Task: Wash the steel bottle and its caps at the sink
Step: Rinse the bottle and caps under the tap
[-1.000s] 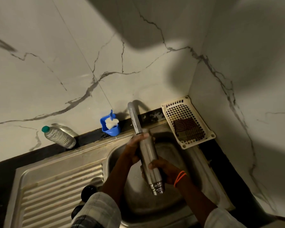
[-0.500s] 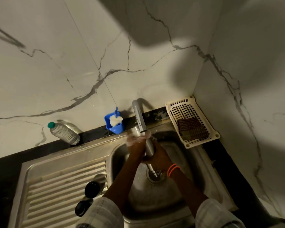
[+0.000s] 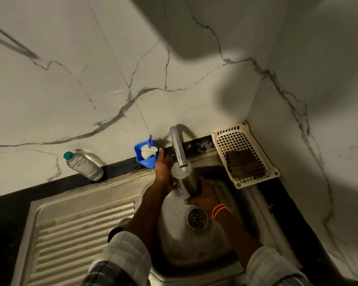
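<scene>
The steel bottle (image 3: 189, 183) is held over the sink basin (image 3: 215, 240), directly under the spout of the tap (image 3: 179, 149), with water running onto its upper end and spilling down toward the drain (image 3: 196, 218). The right hand (image 3: 203, 198) grips the bottle's lower part, fingers and thumb wrapped round it; 2 orange bands (image 3: 219, 211) sit on that wrist. The left hand (image 3: 163, 169) lies flat against the bottle's left side with its fingers straight, pointing up toward the wall, wet and glistening. Just left of the tap, against the wall, stands a blue holder (image 3: 146, 158) with a white brush (image 3: 148, 151) in it. Farther left of the tap a clear plastic bottle (image 3: 84, 166) with a green cap leans on the dark counter edge. Right of the tap a cream slotted basket (image 3: 244, 153) holds a dark cloth (image 3: 244, 167). On the ribbed drainboard (image 3: 81, 234) left of the basin, 1 dark round cap (image 3: 114, 232) shows partly behind the left sleeve.
</scene>
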